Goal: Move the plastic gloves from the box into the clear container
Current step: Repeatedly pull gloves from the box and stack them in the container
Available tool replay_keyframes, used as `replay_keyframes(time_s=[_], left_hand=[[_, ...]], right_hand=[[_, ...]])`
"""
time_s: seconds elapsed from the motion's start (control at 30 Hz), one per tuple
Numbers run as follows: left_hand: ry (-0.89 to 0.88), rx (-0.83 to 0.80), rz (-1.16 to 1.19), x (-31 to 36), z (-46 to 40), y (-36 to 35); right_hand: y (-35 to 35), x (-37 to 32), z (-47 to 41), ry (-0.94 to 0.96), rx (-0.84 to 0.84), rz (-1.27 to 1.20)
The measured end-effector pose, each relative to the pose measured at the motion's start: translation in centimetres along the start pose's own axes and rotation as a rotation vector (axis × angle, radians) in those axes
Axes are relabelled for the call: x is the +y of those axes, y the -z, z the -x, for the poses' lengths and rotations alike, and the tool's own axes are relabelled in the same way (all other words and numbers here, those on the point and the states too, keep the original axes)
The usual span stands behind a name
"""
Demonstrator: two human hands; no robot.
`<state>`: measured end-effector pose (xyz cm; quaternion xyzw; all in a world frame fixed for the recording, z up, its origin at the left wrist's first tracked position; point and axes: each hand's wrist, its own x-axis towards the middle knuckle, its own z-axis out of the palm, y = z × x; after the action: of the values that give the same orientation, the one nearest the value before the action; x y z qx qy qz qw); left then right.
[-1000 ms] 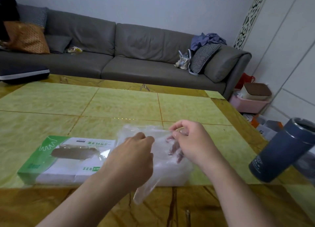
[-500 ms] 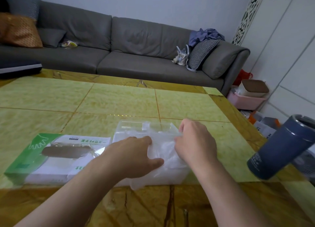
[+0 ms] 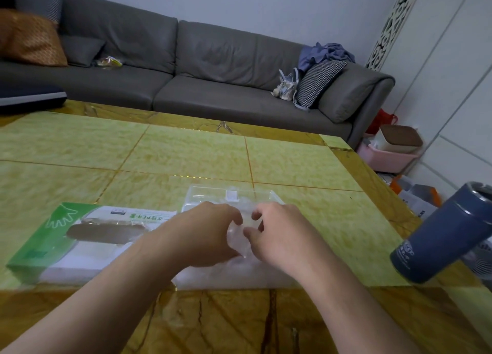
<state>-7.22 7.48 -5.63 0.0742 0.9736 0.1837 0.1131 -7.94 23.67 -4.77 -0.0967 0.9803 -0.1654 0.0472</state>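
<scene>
Near edge: left hand [image 3: 202, 234] and right hand [image 3: 282, 236] both pinching 1 crumpled plastic glove [image 3: 238, 240] over the clear container [image 3: 210, 194], just right of the glove box [image 3: 66, 236]. Risks: flimsy film springing back out on release; container sliding if pushed; right forearm near tilted blue tumbler [image 3: 442, 236], possible knock. Beyond: green table [image 3: 186, 151], grey sofa [image 3: 213, 61].

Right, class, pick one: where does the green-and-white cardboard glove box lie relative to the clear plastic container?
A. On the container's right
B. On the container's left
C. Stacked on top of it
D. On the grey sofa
B: the green-and-white cardboard glove box lies flat on the table to the left of the clear plastic container, over which both hands work.
</scene>
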Motion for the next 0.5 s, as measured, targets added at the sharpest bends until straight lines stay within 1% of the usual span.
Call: replay_keyframes(time_s=[0.13,0.2,0.27,0.33,0.43,0.5], left_hand=[[-0.037,-0.009,0.010,-0.8,1.2,1.5],[-0.056,0.041,0.009,-0.9,1.8,2.0],[-0.074,0.138,0.019,0.0,2.7,2.0],[-0.103,0.212,-0.002,1.8,3.7,1.4],[-0.100,0.191,-0.057,3.9,4.9,-0.4],[-0.053,0.161,-0.052,3.5,4.8,-1.3]], right_hand=[[0.1,-0.3,0.2,-0.014,-0.053,0.081],[0.2,-0.6,0.2,-0.005,-0.071,0.122],[0.3,-0.8,0.2,0.002,-0.116,0.126],[0.5,-1.2,-0.2,0.019,-0.198,0.129],[0.7,-1.9,-1.1,-0.004,-0.368,0.153],[0.7,-2.4,-1.4,-0.024,-0.422,0.187]])
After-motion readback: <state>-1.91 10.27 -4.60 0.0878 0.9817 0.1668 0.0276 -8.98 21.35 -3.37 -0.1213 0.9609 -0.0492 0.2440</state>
